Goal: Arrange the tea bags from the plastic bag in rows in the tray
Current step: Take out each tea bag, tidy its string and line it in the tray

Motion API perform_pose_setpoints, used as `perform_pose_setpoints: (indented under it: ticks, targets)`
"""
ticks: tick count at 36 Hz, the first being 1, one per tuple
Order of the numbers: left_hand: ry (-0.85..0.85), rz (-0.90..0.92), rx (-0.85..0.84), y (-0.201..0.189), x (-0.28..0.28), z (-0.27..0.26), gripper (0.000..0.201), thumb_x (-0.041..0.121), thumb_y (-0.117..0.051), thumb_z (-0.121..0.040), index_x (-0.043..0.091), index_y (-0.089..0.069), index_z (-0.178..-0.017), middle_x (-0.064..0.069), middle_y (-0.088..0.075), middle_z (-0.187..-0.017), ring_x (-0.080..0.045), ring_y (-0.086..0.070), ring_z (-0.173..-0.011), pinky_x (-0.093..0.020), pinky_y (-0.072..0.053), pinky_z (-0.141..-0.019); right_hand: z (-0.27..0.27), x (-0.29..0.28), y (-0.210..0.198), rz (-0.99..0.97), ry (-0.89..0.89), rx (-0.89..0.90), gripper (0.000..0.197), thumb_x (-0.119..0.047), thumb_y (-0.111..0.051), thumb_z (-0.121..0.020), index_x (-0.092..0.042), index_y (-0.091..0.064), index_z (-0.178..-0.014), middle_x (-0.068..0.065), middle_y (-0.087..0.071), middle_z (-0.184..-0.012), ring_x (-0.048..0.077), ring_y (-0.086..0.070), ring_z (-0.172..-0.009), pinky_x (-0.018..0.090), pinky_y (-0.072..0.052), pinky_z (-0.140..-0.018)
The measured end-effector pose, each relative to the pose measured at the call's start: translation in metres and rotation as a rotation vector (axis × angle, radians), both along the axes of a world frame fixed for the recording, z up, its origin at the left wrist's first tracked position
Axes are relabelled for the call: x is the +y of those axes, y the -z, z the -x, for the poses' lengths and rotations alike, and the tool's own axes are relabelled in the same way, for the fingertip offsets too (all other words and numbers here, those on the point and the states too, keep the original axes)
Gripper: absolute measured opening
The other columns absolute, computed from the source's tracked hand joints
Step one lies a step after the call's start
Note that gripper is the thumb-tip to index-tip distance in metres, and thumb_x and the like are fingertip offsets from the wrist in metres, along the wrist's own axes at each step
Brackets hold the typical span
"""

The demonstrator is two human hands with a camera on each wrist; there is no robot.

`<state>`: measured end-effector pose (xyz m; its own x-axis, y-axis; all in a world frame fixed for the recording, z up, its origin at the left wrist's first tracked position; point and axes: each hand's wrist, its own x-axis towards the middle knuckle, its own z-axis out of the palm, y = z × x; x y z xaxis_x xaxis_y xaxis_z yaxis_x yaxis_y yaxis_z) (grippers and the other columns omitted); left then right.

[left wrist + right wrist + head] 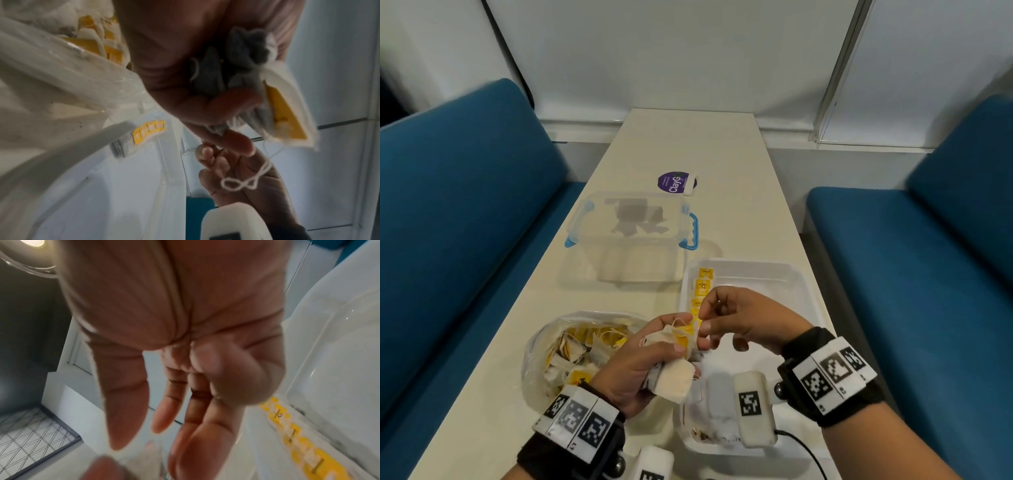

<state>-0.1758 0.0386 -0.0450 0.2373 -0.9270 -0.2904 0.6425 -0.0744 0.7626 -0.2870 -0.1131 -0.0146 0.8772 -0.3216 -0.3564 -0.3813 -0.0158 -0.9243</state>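
The left hand [640,356] is clutching a soft, light bunch of tea bags [674,377]; the right hand [743,322] is pinching one tag [697,320]. Strings are tangling, so taking the tag seems best.

Surface: a long cream table [688,144] is running away from the viewer between two blue benches [465,205].
Far end: a round purple sticker [674,183] is lying flat.
Middle: a clear lidded box [630,233] with blue clips is sitting there.
Near left: the plastic bag [551,349] of tea bags is resting.
Near right: the white tray [774,274] is sitting beside it.
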Motion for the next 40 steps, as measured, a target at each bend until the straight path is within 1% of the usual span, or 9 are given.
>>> perform_pose_setpoints:
  ticks: [7, 12, 19, 23, 26, 28, 32, 35, 40]
  targets:
    - [0.056, 0.004, -0.015, -0.002, 0.003, 0.004, 0.080, 0.005, -0.070, -0.049, 0.012, -0.050, -0.126, -0.022, -0.068, -0.087, -0.026, -0.066, -0.069, -0.035, -0.055, -0.053, 0.005, 0.016, 0.005, -0.073, 0.071, -0.009, 0.017, -0.015, -0.066, -0.085, -0.013, -0.053, -0.096, 0.001, -0.062, -0.060, 0.010, -0.055, -0.054, 0.019, -0.030, -0.042]
    - [0.072, 0.009, -0.099, -0.005, 0.003, 0.008, 0.071, -0.006, -0.059, -0.063, 0.020, -0.049, -0.128, -0.022, -0.069, -0.093, -0.027, -0.068, -0.071, -0.037, -0.055, -0.054, 0.001, 0.020, 0.012, -0.019, 0.225, -0.100, 0.025, 0.002, -0.067, -0.079, -0.016, -0.054, -0.088, 0.000, -0.059, -0.067, 0.012, -0.052, -0.055, 0.021, -0.033, -0.045]
    - [-0.060, -0.041, -0.085, 0.003, 0.006, -0.002, 0.050, 0.003, -0.062, -0.064, 0.018, -0.066, -0.111, -0.019, -0.066, -0.096, -0.028, -0.061, -0.068, -0.034, -0.056, -0.055, 0.003, 0.015, 0.009, -0.045, 0.284, -0.212, 0.024, 0.005, -0.062, -0.082, -0.016, -0.055, -0.089, 0.002, -0.058, -0.074, 0.013, -0.057, -0.068, 0.025, -0.044, -0.054]
    - [-0.150, -0.107, -0.111, 0.003, 0.007, -0.003, 0.031, 0.004, -0.063, -0.064, 0.013, -0.069, -0.094, -0.011, -0.069, -0.079, -0.024, -0.064, -0.057, -0.027, -0.049, -0.047, 0.004, 0.014, 0.010, -0.099, 0.349, -0.252, 0.020, 0.006, -0.059, -0.084, -0.014, -0.058, -0.088, 0.007, -0.054, -0.080, 0.016, -0.058, -0.073, 0.031, -0.051, -0.058]
    - [-0.259, -0.197, -0.203, 0.009, 0.006, -0.006, 0.015, 0.002, -0.061, -0.080, 0.014, -0.067, -0.088, -0.007, -0.072, -0.077, -0.019, -0.063, -0.057, -0.024, -0.037, -0.056, 0.004, 0.014, 0.011, -0.133, 0.438, -0.288, 0.020, 0.007, -0.056, -0.086, -0.011, -0.057, -0.094, 0.012, -0.051, -0.083, 0.022, -0.058, -0.075, 0.031, -0.056, -0.054]
    - [-0.286, -0.226, -0.260, 0.012, 0.005, -0.007, 0.007, 0.010, -0.062, -0.084, 0.013, -0.066, -0.087, -0.007, -0.071, -0.076, -0.019, -0.062, -0.059, -0.027, -0.038, -0.059, 0.005, 0.014, 0.010, -0.156, 0.451, -0.312, 0.020, 0.007, -0.055, -0.087, -0.011, -0.055, -0.097, 0.014, -0.050, -0.086, 0.027, -0.058, -0.078, 0.031, -0.057, -0.053]
    - [-0.218, -0.213, -0.372, 0.009, 0.002, -0.003, 0.039, 0.040, -0.082, -0.063, 0.008, -0.069, -0.082, -0.010, -0.066, -0.076, -0.024, -0.060, -0.067, -0.031, -0.048, -0.060, 0.002, 0.018, 0.007, -0.155, 0.413, -0.313, 0.020, 0.006, -0.054, -0.088, -0.013, -0.053, -0.095, 0.015, -0.049, -0.090, 0.029, -0.057, -0.078, 0.033, -0.057, -0.051]
    - [-0.155, -0.193, -0.408, 0.005, -0.001, 0.000, 0.054, 0.049, -0.077, -0.048, 0.006, -0.071, -0.082, -0.012, -0.067, -0.075, -0.023, -0.060, -0.066, -0.030, -0.048, -0.059, -0.002, 0.022, 0.008, -0.104, 0.387, -0.300, 0.021, 0.006, -0.055, -0.087, -0.014, -0.054, -0.092, 0.014, -0.048, -0.089, 0.024, -0.057, -0.073, 0.031, -0.054, -0.047]
    - [-0.119, -0.226, -0.413, 0.004, -0.001, 0.001, 0.029, 0.035, -0.076, -0.053, 0.010, -0.067, -0.067, -0.007, -0.057, -0.062, -0.016, -0.052, -0.051, -0.023, -0.042, -0.050, -0.004, 0.026, 0.012, -0.045, 0.417, -0.272, 0.023, 0.009, -0.055, -0.085, -0.014, -0.054, -0.088, 0.011, -0.047, -0.085, 0.021, -0.055, -0.070, 0.035, -0.054, -0.048]
